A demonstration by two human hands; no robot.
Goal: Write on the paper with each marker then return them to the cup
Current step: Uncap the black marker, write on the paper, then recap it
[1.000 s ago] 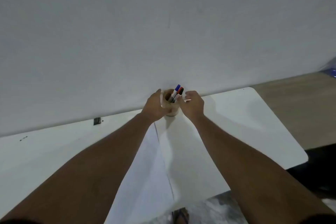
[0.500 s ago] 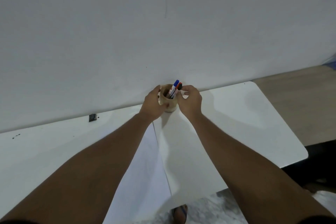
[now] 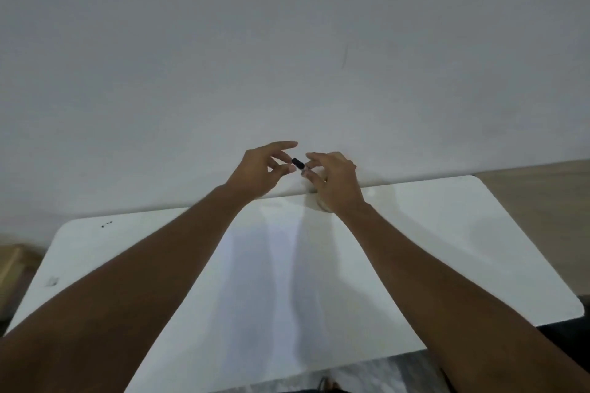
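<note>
My right hand (image 3: 335, 183) is lifted above the table and pinches a marker (image 3: 298, 164) with a black cap; the marker points left toward my left hand (image 3: 260, 171). The left hand's fingers are spread, with the thumb tip right at the cap; I cannot tell whether it grips it. The cup (image 3: 321, 206) stands at the table's far edge against the wall, almost wholly hidden behind my right hand, and the other markers are out of sight. A white sheet of paper (image 3: 265, 265) lies on the table between my forearms.
The white table (image 3: 447, 233) with rounded corners stands against a plain grey wall (image 3: 287, 57). A few small dark marks (image 3: 107, 224) sit near its far left corner. Wooden floor (image 3: 542, 188) shows to the right, and there is floor below the near edge.
My left hand has let go of the cup. The right hand has lifted a black-capped marker out of it. Both hands have risen, and the camera has tilted so that more of the table shows.
</note>
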